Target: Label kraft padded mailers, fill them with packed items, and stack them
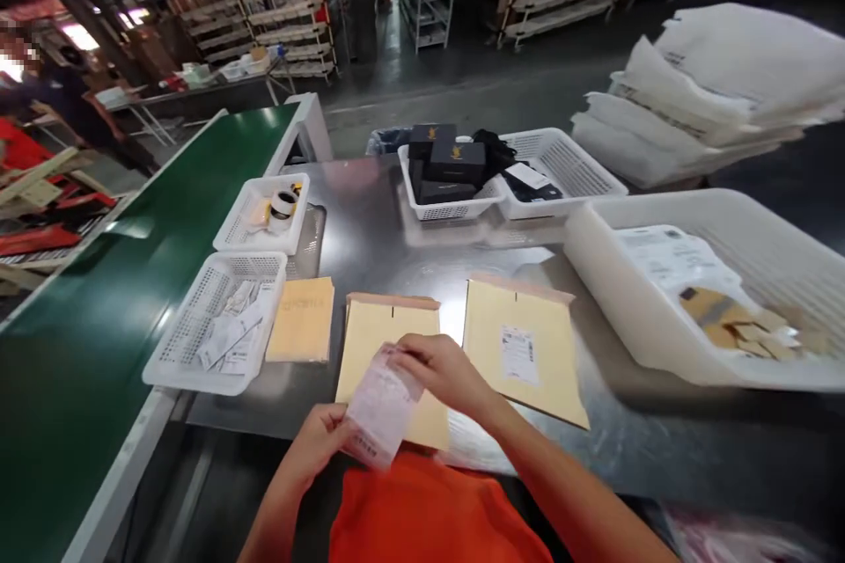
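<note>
A thin white label sheet (383, 409) is stretched between my hands. My left hand (320, 440) pinches its lower left edge, and my right hand (439, 369) grips its top corner. Beneath the sheet lies a yellow padded envelope (376, 325), partly covered by it. To the right rests a second padded envelope (485, 343) with a printed label (520, 354) on its front. A smaller stack of yellow envelopes (300, 321) sits on the left.
A white basket with paper slips (155, 361) and one with tape rolls (228, 233) stand left, beside a green conveyor (99, 299). Black boxes (455, 160) fill a basket behind. A large white bin (613, 308) and stacked white sacks (739, 70) are right.
</note>
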`<state>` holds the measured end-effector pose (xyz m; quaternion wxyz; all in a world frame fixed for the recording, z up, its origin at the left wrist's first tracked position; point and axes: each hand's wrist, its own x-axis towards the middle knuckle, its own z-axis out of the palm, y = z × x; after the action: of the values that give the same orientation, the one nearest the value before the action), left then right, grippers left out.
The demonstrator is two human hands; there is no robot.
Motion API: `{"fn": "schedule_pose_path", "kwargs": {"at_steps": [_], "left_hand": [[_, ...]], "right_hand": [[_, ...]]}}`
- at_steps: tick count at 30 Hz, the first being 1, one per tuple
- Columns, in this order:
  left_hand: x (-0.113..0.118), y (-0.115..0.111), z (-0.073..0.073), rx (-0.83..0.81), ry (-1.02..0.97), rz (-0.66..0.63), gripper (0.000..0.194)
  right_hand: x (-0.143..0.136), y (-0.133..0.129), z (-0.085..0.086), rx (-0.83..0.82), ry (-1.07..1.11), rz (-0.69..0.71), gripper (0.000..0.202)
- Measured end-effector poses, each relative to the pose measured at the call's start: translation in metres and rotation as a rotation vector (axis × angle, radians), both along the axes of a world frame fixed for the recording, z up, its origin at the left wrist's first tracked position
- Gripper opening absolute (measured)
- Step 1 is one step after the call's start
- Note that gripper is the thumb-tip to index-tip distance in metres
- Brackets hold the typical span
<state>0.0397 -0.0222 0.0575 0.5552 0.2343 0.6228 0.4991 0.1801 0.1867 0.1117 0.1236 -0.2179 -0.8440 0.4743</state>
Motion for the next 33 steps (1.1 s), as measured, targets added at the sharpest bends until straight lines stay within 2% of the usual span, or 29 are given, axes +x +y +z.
{"fn": "schedule_pose_path", "kwargs": {"at_steps": [2,5,8,12,21,24,27,29,31,33], "left_hand": [[-0.004,-0.020,-0.013,-0.021,-0.041,-0.004,0.055],[-0.010,-0.044,-0.022,-0.030,-0.061,0.104,0.049],[-0.017,-0.060,-0.020,-0.020,-0.066,0.119,0.049],[-0.027,-0.073,-0.016,-0.044,-0.067,0.107,0.052],[-0.045,-0.108,-0.019,-0.072,0.079,0.298,0.062],[-0.054,-0.131,-0.024,-0.096,0.040,0.502,0.058],[-0.064,-0.164,-0.030,-0.129,0.000,0.830,0.053],[-0.070,-0.184,-0.032,-0.156,0.000,1.004,0.053],[-0.074,-0.199,-0.033,-0.172,0.021,1.096,0.053],[-0.075,-0.204,-0.033,-0.168,0.062,1.115,0.053]], "right_hand": [[-0.002,0.020,0.000,-0.116,0.076,-0.105,0.033],[-0.011,0.041,-0.001,-0.265,0.069,-0.175,0.039],[-0.024,0.047,-0.009,-0.336,0.029,-0.172,0.043],[-0.041,0.045,-0.025,-0.348,0.045,-0.256,0.044],[-0.092,0.029,-0.036,-0.413,-0.068,-0.107,0.047],[-0.120,0.019,-0.043,-0.485,-0.058,-0.104,0.046],[-0.159,0.001,-0.053,-0.576,0.039,-0.283,0.044],[-0.190,-0.019,-0.060,-0.613,0.068,-0.344,0.040],[-0.221,-0.048,-0.065,-0.647,0.055,-0.318,0.035],[-0.245,-0.084,-0.067,-0.701,0.028,-0.270,0.031]]}}
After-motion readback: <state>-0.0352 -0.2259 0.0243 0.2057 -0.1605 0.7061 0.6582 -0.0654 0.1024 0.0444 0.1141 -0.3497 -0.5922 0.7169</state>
